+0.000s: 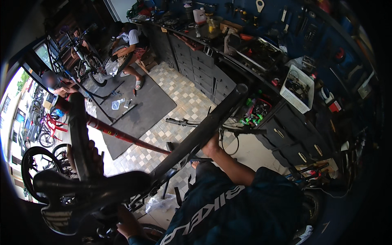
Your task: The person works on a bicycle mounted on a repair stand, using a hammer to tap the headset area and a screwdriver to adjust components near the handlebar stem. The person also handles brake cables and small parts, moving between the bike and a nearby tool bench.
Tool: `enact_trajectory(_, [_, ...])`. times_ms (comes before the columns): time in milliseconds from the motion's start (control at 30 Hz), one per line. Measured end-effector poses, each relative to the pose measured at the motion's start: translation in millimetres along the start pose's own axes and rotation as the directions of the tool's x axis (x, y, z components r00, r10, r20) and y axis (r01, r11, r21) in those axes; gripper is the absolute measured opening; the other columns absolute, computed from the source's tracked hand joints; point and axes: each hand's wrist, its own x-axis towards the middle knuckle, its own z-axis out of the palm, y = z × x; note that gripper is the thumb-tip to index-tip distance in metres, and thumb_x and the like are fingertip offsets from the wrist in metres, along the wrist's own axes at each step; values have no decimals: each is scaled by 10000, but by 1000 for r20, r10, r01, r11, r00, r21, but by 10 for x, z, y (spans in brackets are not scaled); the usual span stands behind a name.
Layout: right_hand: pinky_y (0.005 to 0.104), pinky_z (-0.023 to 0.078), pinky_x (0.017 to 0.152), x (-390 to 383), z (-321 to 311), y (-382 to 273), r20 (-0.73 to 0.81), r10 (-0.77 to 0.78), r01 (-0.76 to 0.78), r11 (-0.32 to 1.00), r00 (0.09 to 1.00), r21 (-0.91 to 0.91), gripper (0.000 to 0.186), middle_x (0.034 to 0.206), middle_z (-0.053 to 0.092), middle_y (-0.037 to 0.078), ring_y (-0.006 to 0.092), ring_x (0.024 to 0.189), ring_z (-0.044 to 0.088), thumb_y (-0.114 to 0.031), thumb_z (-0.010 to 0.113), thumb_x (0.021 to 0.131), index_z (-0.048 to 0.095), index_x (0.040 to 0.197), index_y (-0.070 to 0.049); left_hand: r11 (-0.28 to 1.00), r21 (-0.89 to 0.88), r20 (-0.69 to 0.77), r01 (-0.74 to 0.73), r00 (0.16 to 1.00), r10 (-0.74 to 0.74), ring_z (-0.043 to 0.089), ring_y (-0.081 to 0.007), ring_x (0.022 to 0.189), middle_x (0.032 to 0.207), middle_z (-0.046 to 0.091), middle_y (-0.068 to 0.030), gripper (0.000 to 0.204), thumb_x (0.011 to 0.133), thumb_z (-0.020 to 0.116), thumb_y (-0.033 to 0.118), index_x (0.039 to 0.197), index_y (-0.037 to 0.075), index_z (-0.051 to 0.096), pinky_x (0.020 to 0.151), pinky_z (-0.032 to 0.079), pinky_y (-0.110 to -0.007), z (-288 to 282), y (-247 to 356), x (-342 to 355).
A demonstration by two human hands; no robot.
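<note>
Close in front of me a thick black tube (196, 130) slants up to the right and ends in a round end. Its lower end meets a black saddle-shaped piece (94, 188). My right hand (210, 147) grips the thick tube from below, its fingertips hidden behind it. On the left, my left hand (96, 157) is wrapped round an upright black bar (79, 136); the saddle-shaped piece hides part of that arm. A red tube (128, 136) runs between the two. Beyond the thick tube lies a handlebar (185, 122) with dark grips.
A seated person (130, 43) works on a wheel at the back; another person (59, 85) sits at the left. A dark mat (147, 106) covers tiles. Along the right stand drawers (196, 69) and a white basket (296, 96). Wheels (38, 173) stand at lower left.
</note>
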Motion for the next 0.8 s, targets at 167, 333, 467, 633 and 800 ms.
enact_trajectory(167, [452,572,950,-154,-331,-344,25,-66,67,997,998,-44,409,1051,754,47,237,999,714,-504,527,1056,713,1099,-141,994,95,-131,-44,990,57,751,-304,958,1124,723,-161,641,1033,557,571,1410,53,524,749,660,-417,487,-557,-29])
enact_trajectory(333, [402,580,904,-82,-448,-309,18,50,-47,991,999,-127,315,1054,740,12,194,994,695,-408,533,1085,701,1101,-142,229,896,-20,-381,481,876,722,-213,1032,1217,695,-169,478,1076,579,252,1509,88,460,833,635,-332,871,-1104,-109])
enact_trajectory(467, [342,546,845,-208,-457,-305,-105,87,-109,970,991,-219,322,1049,731,8,166,988,691,-423,482,1101,689,1129,-177,168,946,-76,-279,311,947,711,-205,1017,1210,694,-162,414,1076,560,206,1462,67,503,828,625,-331,728,-916,-439])
enact_trajectory(633, [326,533,798,-1024,-801,-607,-236,271,-354,587,933,-728,381,1063,742,21,130,928,690,-493,552,1077,678,1194,-152,23,999,-23,-35,5,1000,697,-195,998,1201,693,-154,345,1076,536,149,1403,41,557,822,613,-330,535,-1526,-1405])
enact_trajectory(800, [273,554,721,-2149,-1578,-1308,-230,555,-264,-20,799,-964,327,997,756,34,120,837,694,-382,654,1065,711,1202,-91,-222,974,189,48,370,910,667,-175,820,980,701,-106,213,1057,591,112,1219,-13,652,722,553,-331,1104,-2922,-1403])
